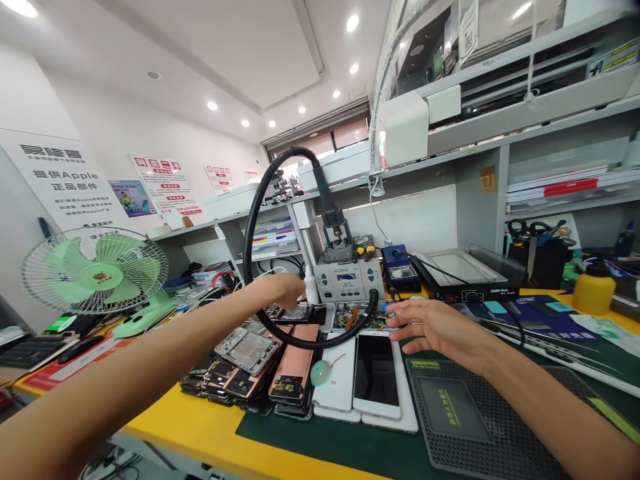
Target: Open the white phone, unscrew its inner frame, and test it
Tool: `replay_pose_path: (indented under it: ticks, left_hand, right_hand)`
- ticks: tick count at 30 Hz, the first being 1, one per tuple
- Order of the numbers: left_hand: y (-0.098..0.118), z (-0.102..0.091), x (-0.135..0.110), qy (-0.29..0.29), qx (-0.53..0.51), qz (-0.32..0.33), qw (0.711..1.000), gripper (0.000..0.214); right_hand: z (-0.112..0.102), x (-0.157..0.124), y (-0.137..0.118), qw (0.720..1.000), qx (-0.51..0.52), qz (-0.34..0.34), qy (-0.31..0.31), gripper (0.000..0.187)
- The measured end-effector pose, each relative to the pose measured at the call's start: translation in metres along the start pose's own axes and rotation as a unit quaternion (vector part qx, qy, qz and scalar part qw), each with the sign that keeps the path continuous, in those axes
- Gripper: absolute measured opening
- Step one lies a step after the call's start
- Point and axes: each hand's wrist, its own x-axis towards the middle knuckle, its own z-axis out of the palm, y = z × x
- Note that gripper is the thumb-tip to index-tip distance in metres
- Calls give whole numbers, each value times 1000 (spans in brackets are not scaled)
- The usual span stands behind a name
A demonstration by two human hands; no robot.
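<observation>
My left hand (289, 291) reaches over the phone parts at the back, fingers bent downward and closed; whatever is in them is hidden. Right beside it stands a slim white bottle (311, 287). My right hand (425, 325) is open, its fingers apart and empty, near a tray of small circuit boards (343, 316). A black hose (251, 233) loops from the hot air rework station (345, 280) between my hands. Below lie a white smartphone (377, 373), a white phone back (337, 383) with a round green-white item (321, 373), and stacked pink phone frames (296, 363).
Disassembled phones (245, 353) are piled at the left. A grey perforated mat (480, 413) lies at the right, with tweezers (565, 347) behind it. A yellow bottle (593, 290) stands far right, a green fan (97, 273) far left. Shelves (480, 173) run along the back.
</observation>
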Motion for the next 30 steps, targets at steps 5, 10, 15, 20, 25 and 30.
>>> replay_pose_path:
  ticks: [5, 10, 15, 20, 25, 30]
  left_hand:
    - [2, -35, -112, -6, -68, 65, 996, 16]
    - [-20, 22, -149, -44, -48, 1, 998, 40]
    - [-38, 90, -122, -43, -21, 17, 999, 78]
    - [-38, 105, -115, -21, 2, 32, 999, 78]
    - [-40, 112, -117, -2, 6, 31, 1000, 67]
    - [-43, 123, -116, 22, 6, 19, 1000, 40]
  right_hand:
    - [3, 0, 0, 1000, -14, 11, 3, 37]
    - [8, 1, 1, 999, -39, 17, 6, 44]
    - [11, 2, 3, 998, -49, 27, 23, 46]
    - [12, 2, 7, 998, -58, 24, 17, 43]
    - [10, 4, 9, 997, -68, 27, 23, 42]
    - [9, 5, 9, 997, -66, 25, 21, 44]
